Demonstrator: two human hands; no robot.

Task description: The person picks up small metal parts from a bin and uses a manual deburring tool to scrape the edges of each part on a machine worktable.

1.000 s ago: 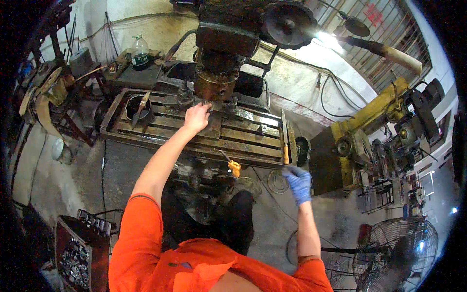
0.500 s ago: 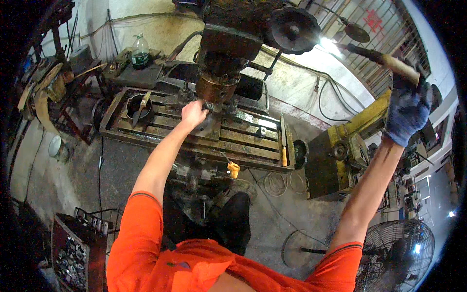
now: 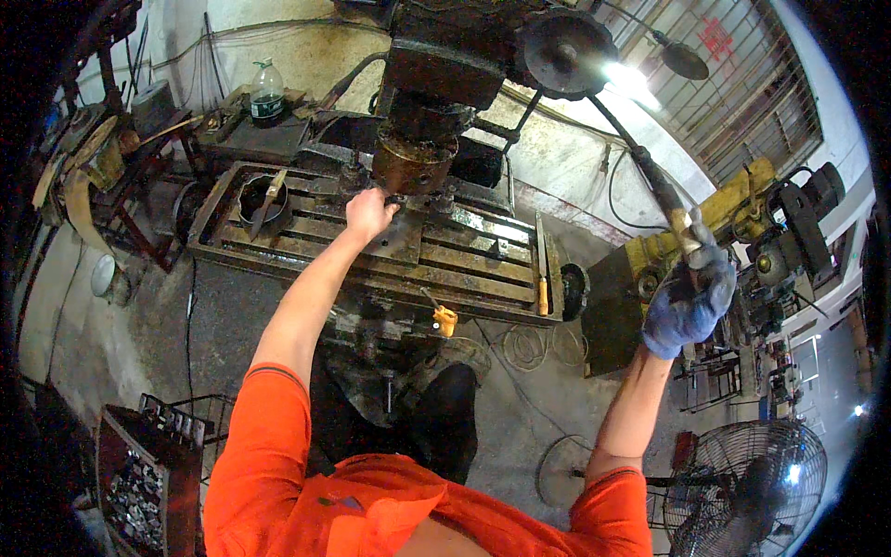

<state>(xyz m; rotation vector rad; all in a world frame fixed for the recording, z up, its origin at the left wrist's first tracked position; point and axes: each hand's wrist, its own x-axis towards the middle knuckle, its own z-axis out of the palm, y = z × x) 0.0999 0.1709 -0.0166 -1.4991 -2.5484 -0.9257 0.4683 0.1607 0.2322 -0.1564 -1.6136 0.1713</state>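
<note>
My bare left hand [image 3: 369,215] is closed just below the machine's spindle head [image 3: 415,160], over the slotted worktable. What its fingers hold there is hidden. On the right, my right hand [image 3: 689,302] in a blue-grey glove wraps round the grip of a long lever [image 3: 654,178], which runs up to the machine's dark round hub [image 3: 566,56]. Beneath my left hand stretches the oily slotted worktable [image 3: 343,278]. A black pot [image 3: 251,200] with a flat brush [image 3: 270,202] across its rim stands at the table's left end. A file with a yellow handle [image 3: 543,295] lies along its right end.
A yellow-handled tool [image 3: 445,321] hangs at the table's front edge. A box of small metal parts [image 3: 139,497] stands at lower left, a caged fan [image 3: 752,487] at lower right. A plastic bottle [image 3: 266,93] sits on the back-left bench. A yellow machine [image 3: 654,251] stands right.
My right hand has swung the lever down and inward to the left, bending the elbow. My left hand stays in nearly the same place below the spindle.
</note>
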